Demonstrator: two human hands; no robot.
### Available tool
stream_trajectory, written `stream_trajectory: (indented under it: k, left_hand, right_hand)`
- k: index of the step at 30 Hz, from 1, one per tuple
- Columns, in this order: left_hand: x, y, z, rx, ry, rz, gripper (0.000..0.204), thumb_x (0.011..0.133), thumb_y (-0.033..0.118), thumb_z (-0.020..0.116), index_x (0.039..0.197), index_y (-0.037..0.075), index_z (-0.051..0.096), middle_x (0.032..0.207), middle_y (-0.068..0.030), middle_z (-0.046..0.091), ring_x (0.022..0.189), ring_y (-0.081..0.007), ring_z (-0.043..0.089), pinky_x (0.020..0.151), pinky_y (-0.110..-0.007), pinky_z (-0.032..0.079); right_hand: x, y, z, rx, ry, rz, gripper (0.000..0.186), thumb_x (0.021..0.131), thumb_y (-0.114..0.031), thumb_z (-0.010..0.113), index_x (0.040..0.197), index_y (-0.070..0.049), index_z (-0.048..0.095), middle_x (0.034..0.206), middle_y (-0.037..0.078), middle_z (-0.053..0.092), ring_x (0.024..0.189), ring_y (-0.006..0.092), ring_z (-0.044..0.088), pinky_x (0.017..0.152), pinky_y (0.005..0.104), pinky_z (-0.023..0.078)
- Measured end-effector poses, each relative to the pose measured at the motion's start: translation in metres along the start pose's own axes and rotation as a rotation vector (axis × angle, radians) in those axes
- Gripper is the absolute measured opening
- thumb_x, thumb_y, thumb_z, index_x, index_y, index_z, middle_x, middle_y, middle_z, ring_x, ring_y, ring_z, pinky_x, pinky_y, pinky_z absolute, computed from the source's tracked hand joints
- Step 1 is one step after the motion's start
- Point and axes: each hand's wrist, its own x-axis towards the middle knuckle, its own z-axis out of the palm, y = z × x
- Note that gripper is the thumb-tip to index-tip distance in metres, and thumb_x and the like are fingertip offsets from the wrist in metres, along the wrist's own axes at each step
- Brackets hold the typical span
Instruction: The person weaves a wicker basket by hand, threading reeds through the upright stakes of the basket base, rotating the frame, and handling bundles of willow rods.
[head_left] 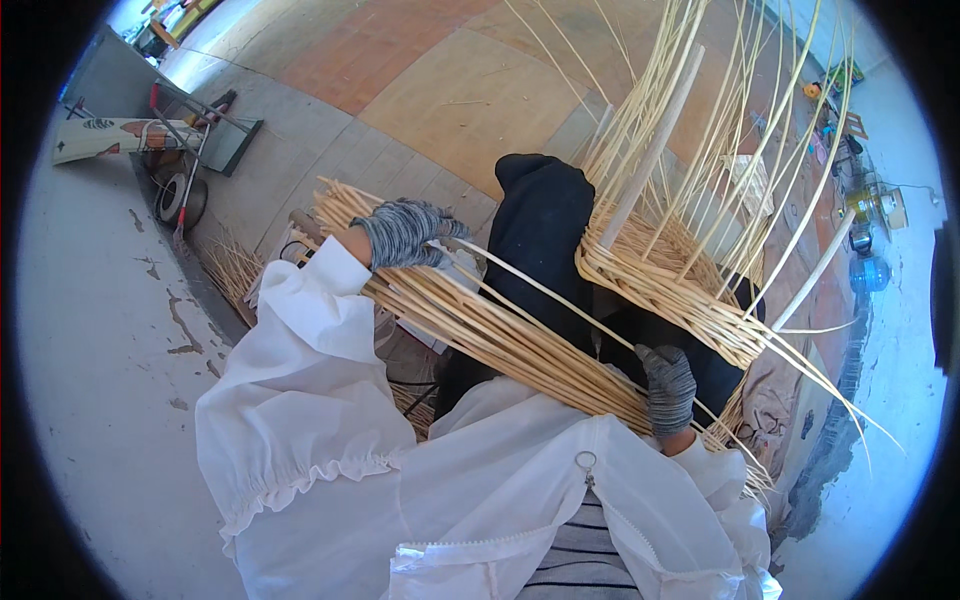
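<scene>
A bundle of peeled wicker rods (520,345) lies slantwise across my lap. My left hand (405,236), in a grey knitted glove, is at the far left part of the bundle, its fingers closed on a single pale wicker rod (545,288). That rod runs down to the right above the bundle. Further along it, my right hand (670,388), gloved alike, closes its fingers around the same rod beside the bundle's near end. A partly woven wicker basket (655,250) rests by my knees at the right, tilted, with long upright stakes fanning up from its rim.
My dark-trousered knee (540,220) stands between bundle and basket. A hand cart (190,150) leans by the left wall, with loose twigs (232,265) on the floor below it. A blue water bottle (870,273) and other items line the right wall.
</scene>
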Motion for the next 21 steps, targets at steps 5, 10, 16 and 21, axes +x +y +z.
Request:
stream_trajectory:
  k: [5,10,16,21]
  left_hand:
    - [0.009,-0.004,-0.007,0.062,-0.343,-0.223,0.035,0.076,0.031,0.068,0.106,0.013,0.065,0.099,-0.0125,0.064,0.090,-0.0297,0.061,0.081,-0.036,0.047]
    - [0.000,0.015,-0.016,-0.192,0.376,0.206,0.028,0.078,0.028,0.065,0.101,0.012,0.066,0.087,-0.0098,0.063,0.078,-0.0308,0.061,0.070,-0.038,0.049]
    - [0.001,0.070,-0.016,0.376,0.488,0.300,0.030,0.077,0.024,0.052,0.103,0.023,0.066,0.084,0.0000,0.062,0.076,-0.0196,0.062,0.065,-0.033,0.048]
    - [-0.003,0.071,-0.027,0.306,0.799,0.392,0.022,0.077,0.018,0.056,0.096,0.021,0.068,0.083,-0.0013,0.064,0.072,-0.0212,0.060,0.061,-0.034,0.047]
  right_hand:
    - [-0.001,0.011,0.006,0.194,-0.124,-0.048,0.024,0.076,0.001,0.062,0.096,-0.008,0.068,0.091,0.010,0.062,0.083,0.0246,0.061,0.071,0.0294,0.049]
    - [0.001,0.012,-0.026,0.525,-0.241,0.192,0.022,0.078,0.003,0.058,0.098,-0.003,0.067,0.094,0.013,0.063,0.086,0.0256,0.062,0.075,0.0286,0.049]
    - [-0.002,0.003,-0.038,0.121,-0.207,-0.183,0.029,0.077,-0.016,0.064,0.103,-0.004,0.062,0.095,0.013,0.062,0.085,0.0304,0.060,0.070,0.0335,0.050]
    - [0.008,-0.026,-0.079,-0.207,0.021,-0.288,0.020,0.076,-0.013,0.061,0.093,-0.003,0.063,0.088,0.013,0.062,0.083,0.0330,0.059,0.072,0.0423,0.048]
